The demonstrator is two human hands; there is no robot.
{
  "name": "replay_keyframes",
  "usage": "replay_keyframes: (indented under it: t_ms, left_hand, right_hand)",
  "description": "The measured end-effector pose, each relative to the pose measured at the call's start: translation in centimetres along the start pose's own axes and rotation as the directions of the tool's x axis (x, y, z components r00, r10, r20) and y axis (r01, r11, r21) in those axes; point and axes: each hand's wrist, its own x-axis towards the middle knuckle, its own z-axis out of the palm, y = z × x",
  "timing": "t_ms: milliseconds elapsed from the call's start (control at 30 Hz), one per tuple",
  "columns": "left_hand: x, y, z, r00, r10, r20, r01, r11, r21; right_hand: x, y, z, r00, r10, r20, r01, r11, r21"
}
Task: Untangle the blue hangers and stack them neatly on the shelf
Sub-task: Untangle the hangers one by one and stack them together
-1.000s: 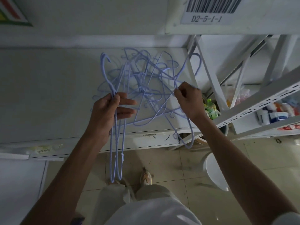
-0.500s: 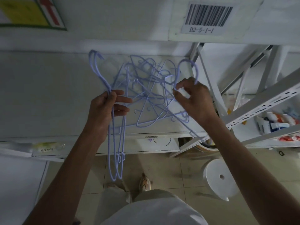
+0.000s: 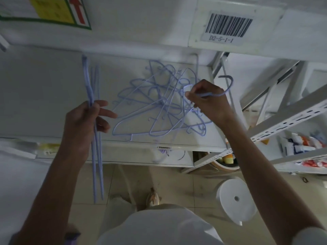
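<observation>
A tangle of pale blue wire hangers (image 3: 159,106) lies on the white shelf (image 3: 44,96) in front of me. My left hand (image 3: 85,124) grips a small bunch of blue hangers (image 3: 96,165) edge-on, their hooks pointing up and away, their lower ends hanging past the shelf's front edge. My right hand (image 3: 209,101) pinches the neck of one blue hanger (image 3: 224,87) at the right side of the tangle; its hook curls out to the right of my fingers. That hanger's body still runs into the pile.
A barcode label (image 3: 228,27) hangs on the beam above. A perforated white rack (image 3: 286,119) with packaged goods stands at the right. Below it sit a white round stool (image 3: 235,202) and a tub on the tiled floor.
My left hand has turned its bunch of hangers edge-on and drawn it left, away from the pile. My right hand has shifted its pinch to a hook at the pile's right side.
</observation>
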Motion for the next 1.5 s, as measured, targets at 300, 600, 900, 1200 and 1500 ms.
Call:
replay_keyframes:
  t_ms: [300, 600, 900, 1200, 1500]
  left_hand:
    - [0.1, -1.8, 5.7, 0.996, -0.072, 0.046, 0.072, 0.997, 0.004]
    - [-0.7, -4.0, 8.1, 0.995, -0.043, -0.087, 0.057, 0.985, 0.166]
    - [-0.7, -3.3, 7.9, 0.979, -0.172, 0.113, 0.156, 0.978, 0.14]
    - [-0.4, -3.2, 6.7, 0.947, -0.272, 0.171, 0.273, 0.962, 0.02]
    - [0.7, -2.3, 5.8, 0.947, -0.27, 0.173, 0.29, 0.951, -0.107]
  right_hand:
    - [-0.6, -0.5, 8.1, 0.985, 0.031, 0.17, -0.05, 0.993, 0.108]
    - [-4.4, -2.7, 13.0, 0.977, 0.043, 0.208, -0.09, 0.971, 0.222]
    - [-5.2, -2.0, 13.4, 0.998, 0.013, 0.068, -0.037, 0.931, 0.362]
    - [-7.6, -1.1, 15.7, 0.982, -0.029, 0.187, -0.057, 0.898, 0.435]
    - [-10.8, -1.9, 15.3, 0.797, 0.243, 0.554, -0.534, 0.713, 0.455]
